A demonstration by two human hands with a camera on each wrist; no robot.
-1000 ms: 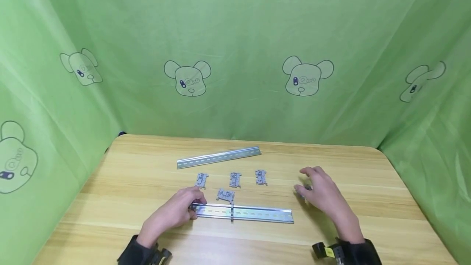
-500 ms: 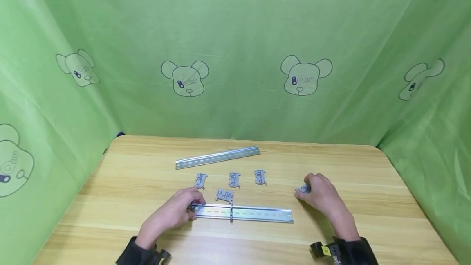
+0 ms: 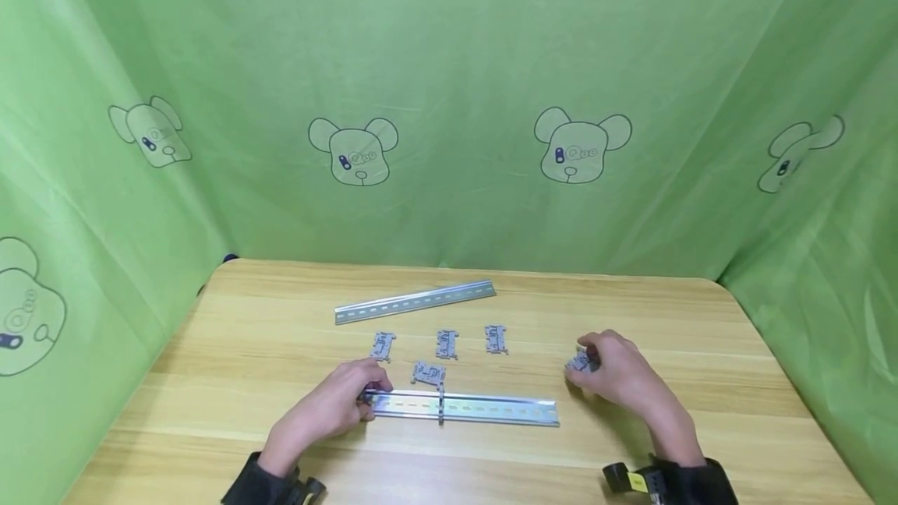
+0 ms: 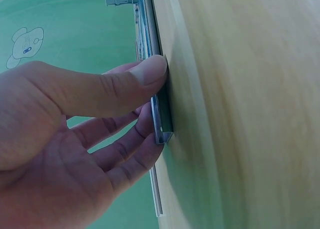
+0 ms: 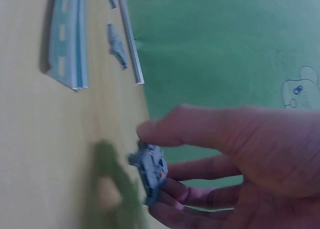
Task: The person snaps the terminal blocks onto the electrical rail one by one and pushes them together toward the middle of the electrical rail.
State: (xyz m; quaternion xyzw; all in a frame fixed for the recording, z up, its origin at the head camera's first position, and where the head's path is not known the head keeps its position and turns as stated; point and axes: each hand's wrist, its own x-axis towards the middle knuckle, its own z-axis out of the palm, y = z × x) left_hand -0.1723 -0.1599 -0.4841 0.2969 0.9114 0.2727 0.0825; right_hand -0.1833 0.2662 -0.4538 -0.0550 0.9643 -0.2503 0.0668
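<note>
My left hand (image 3: 342,402) grips the left end of a slotted metal DIN rail (image 3: 501,409) lying near the front of the table. In the left wrist view, thumb and fingers close round the end of that rail (image 4: 163,116). One thin terminal block (image 3: 441,405) stands upright across the rail, left of its middle. Off to the right of the rail, my right hand (image 3: 620,371) pinches a grey terminal block (image 5: 151,171) between thumb and fingers, low over the table. Part of this block is hidden by the hand in the head view.
Several loose terminal blocks lie flat behind the rail: one at left (image 3: 383,345), one in the middle (image 3: 447,344), one at right (image 3: 496,339), and one turned sideways (image 3: 429,372). A second DIN rail (image 3: 415,301) lies slanted farther back. Green cloth (image 3: 449,209) surrounds the table (image 3: 666,318).
My right hand came down on the terminal block at the right, its fingers closed on it, and the block has tilted and shifted slightly right. The left hand stays at the rail's end.
</note>
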